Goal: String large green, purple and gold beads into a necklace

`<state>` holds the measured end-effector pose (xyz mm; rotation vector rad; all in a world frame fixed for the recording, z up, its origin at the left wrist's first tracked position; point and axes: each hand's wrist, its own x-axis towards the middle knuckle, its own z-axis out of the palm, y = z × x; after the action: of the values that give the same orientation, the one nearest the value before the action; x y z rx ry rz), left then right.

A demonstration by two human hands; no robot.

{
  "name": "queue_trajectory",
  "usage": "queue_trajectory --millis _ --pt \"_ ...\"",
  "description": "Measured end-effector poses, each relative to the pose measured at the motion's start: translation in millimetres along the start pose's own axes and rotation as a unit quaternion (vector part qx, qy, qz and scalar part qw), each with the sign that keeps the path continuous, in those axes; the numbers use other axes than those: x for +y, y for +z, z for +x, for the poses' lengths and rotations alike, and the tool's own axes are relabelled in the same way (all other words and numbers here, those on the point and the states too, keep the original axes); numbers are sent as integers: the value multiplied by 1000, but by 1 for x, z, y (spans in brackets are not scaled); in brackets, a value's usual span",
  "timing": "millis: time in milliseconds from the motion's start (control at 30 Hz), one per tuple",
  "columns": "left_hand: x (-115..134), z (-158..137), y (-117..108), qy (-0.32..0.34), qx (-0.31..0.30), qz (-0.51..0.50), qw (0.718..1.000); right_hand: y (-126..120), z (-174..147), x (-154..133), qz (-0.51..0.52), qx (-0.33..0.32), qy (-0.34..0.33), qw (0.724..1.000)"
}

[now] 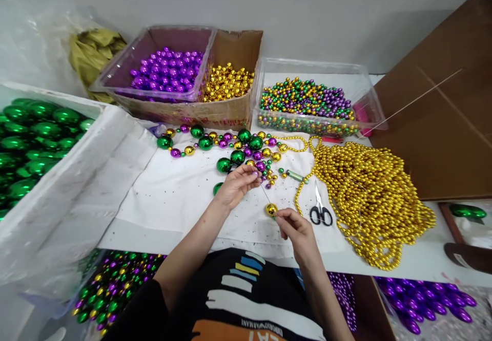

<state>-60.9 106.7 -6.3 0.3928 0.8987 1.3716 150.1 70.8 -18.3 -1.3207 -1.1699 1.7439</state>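
My left hand (240,185) pinches something small beside a cluster of purple and gold beads on the white cloth (165,197). A thin string runs from its fingertips down to a gold bead (271,209). Fingers of my right hand (295,228) are closed at that bead's lower right side. Beyond the left hand lies a strand of green, purple and gold beads (205,142), with loose large green beads (224,165) near it. To the right of the hands are black-handled scissors (320,208), a green lighter-like tube (295,176) and a heap of gold bead chain (369,197).
At the back stand a plastic bin of purple beads (154,33), a cardboard box with gold beads (242,41) and a clear bin of mixed small beads (315,65). Large green beads (34,141) fill a box at left. A brown cardboard panel (442,126) rises at right.
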Motion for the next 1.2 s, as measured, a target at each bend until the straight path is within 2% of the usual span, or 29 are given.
queue_trajectory --millis 100,167,333,467,533,567,733,800,867,967,1067,1133,1200 --pt "-3 -5 4 -4 -49 68 996 5 5 -5 21 23 -15 999" --pt "0 -7 0 16 -41 125 991 2 9 -8 34 44 -29 998" --pt "14 -3 -26 116 99 228 962 -12 13 -7 57 81 -36 994" --pt "16 -8 -41 176 147 337 913 -11 11 -2 64 79 -29 994" --pt "11 -14 -43 200 140 437 866 -9 10 -1 63 75 -25 995" --pt "7 -18 -43 216 134 493 832 -8 10 -1 62 74 -24 995" --pt "-15 -34 -45 288 131 707 633 -9 10 0 68 78 -20 994" --pt "-21 -35 -48 282 127 753 581 -8 13 1 70 74 -18 995" --pt "-26 -35 -51 269 119 783 547 -6 16 2 71 68 -16 995" --pt "-30 -31 -54 258 100 803 528 -2 19 3 74 61 -19 995" --pt "-31 -29 -55 263 88 795 539 2 20 3 75 61 -21 995" --pt "-28 -29 -52 268 84 774 568 3 20 2 72 62 -21 995" --pt "-22 -32 -49 269 83 730 622 3 19 2 67 62 -22 996"
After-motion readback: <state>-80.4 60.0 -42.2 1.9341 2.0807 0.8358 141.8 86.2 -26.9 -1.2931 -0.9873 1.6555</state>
